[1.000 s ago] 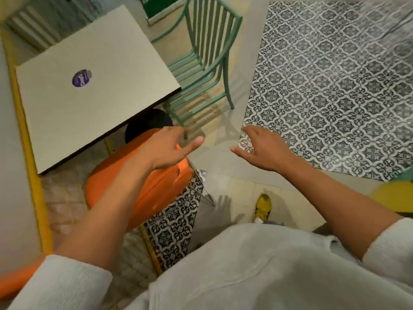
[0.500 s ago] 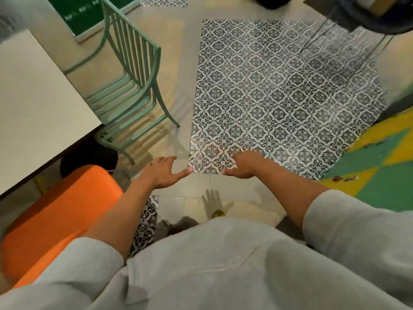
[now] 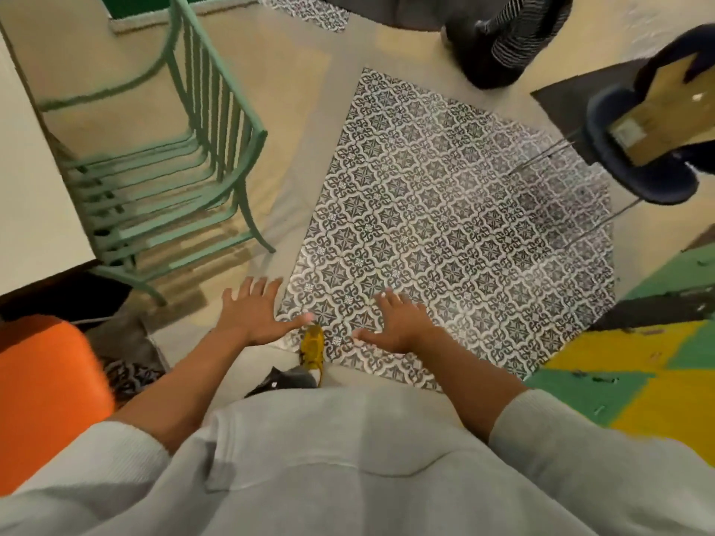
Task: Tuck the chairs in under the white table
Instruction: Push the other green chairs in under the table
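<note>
Nearest, both hands are hovering empty w/ fingers spread: left hand (image 3: 253, 317), right hand (image 3: 398, 323). Farther left, green chair (image 3: 174, 179) is sitting just beside white table (image 3: 23, 179), seat partly out. Probably best gripping backrest top, pushing straight in.

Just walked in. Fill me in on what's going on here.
A person stands beside the white table, tidying chairs. Both hands are empty and spread open over the floor: left hand, right hand. The green chair sits partly out from the table, untouched. An orange chair is at the person's left.
</note>
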Demonstrator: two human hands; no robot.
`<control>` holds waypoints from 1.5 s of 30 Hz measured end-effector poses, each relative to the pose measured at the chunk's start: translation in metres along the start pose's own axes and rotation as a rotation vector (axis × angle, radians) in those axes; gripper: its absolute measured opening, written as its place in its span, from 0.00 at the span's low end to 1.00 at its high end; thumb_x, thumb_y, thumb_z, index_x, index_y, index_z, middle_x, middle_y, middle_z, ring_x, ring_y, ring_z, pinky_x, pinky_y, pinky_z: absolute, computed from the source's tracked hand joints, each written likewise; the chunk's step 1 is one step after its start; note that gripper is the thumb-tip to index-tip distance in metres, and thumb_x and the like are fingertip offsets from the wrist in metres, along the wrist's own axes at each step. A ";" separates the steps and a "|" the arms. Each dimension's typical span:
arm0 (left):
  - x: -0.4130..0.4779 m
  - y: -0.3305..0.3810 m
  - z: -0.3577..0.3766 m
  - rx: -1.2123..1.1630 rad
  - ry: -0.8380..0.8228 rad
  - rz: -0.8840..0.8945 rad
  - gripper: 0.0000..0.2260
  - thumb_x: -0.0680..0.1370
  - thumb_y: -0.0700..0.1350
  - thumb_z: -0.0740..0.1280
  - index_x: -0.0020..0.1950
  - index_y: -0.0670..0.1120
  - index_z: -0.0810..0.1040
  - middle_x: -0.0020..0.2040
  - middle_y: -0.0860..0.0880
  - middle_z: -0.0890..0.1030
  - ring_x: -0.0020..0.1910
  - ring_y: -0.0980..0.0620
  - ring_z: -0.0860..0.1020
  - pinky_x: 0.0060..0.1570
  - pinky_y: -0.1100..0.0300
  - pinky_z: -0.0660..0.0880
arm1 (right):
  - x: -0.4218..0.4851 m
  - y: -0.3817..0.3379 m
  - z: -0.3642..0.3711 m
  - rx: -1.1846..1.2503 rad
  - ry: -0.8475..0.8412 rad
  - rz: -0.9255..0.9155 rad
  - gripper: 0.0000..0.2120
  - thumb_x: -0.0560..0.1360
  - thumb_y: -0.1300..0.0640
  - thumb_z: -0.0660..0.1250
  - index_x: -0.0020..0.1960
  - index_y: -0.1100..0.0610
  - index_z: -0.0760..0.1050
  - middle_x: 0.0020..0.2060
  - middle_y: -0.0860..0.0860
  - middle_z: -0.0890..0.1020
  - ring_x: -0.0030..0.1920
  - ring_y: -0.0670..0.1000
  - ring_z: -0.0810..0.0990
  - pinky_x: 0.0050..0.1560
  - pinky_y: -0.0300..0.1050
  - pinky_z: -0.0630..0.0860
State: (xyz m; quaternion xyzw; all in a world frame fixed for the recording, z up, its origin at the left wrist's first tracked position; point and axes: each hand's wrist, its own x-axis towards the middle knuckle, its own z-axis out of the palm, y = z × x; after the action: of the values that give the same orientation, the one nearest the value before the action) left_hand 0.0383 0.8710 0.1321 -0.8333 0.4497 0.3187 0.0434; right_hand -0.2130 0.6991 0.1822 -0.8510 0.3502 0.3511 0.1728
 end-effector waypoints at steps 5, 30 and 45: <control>0.086 0.025 -0.066 -0.056 0.074 -0.022 0.62 0.59 0.91 0.44 0.87 0.60 0.46 0.88 0.49 0.49 0.87 0.43 0.47 0.79 0.28 0.46 | 0.076 0.029 -0.100 -0.053 0.044 -0.025 0.54 0.73 0.18 0.51 0.86 0.51 0.43 0.86 0.55 0.47 0.85 0.62 0.49 0.79 0.72 0.51; 0.311 0.093 -0.315 -0.222 0.362 -0.614 0.42 0.75 0.81 0.53 0.77 0.53 0.69 0.72 0.46 0.76 0.64 0.39 0.81 0.57 0.42 0.81 | 0.427 0.074 -0.495 -0.341 0.179 -0.681 0.50 0.77 0.22 0.55 0.86 0.54 0.52 0.85 0.55 0.54 0.83 0.59 0.58 0.78 0.66 0.62; 0.416 0.047 -0.364 -0.775 0.425 -1.092 0.40 0.79 0.73 0.62 0.80 0.45 0.66 0.72 0.39 0.76 0.66 0.38 0.79 0.61 0.44 0.79 | 0.546 -0.034 -0.667 -0.622 0.259 -1.099 0.45 0.78 0.24 0.56 0.84 0.53 0.58 0.84 0.54 0.59 0.82 0.59 0.61 0.77 0.63 0.63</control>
State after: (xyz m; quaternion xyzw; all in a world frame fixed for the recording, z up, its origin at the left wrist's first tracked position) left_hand 0.3439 0.4123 0.1942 -0.9396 -0.1802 0.2190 -0.1915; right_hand 0.4066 0.1032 0.2543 -0.9521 -0.2370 0.1910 0.0292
